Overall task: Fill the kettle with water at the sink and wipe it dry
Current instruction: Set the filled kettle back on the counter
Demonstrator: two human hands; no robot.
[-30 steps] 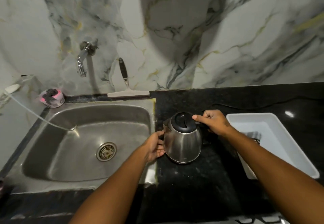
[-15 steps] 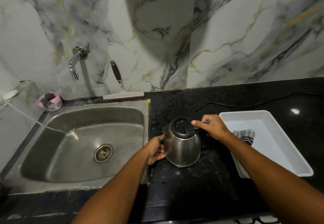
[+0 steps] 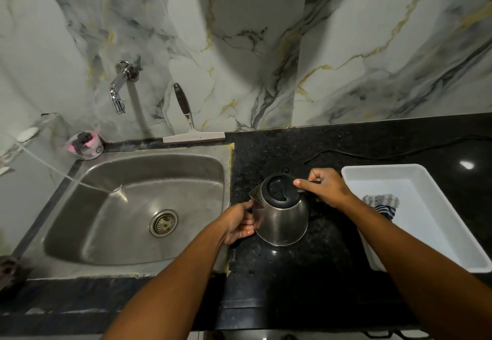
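2 hands on kettle (image 3: 283, 220): right hand (image 3: 326, 189) grips handle, left hand (image 3: 239, 224) cups side.

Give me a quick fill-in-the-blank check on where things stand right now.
1. The kettle is over the black ____, not the sink.
2. The right hand grips the kettle's ____.
3. The striped cloth lies in the white ____.
4. The kettle's lid is ____.

Missing words: counter; handle; tray; shut
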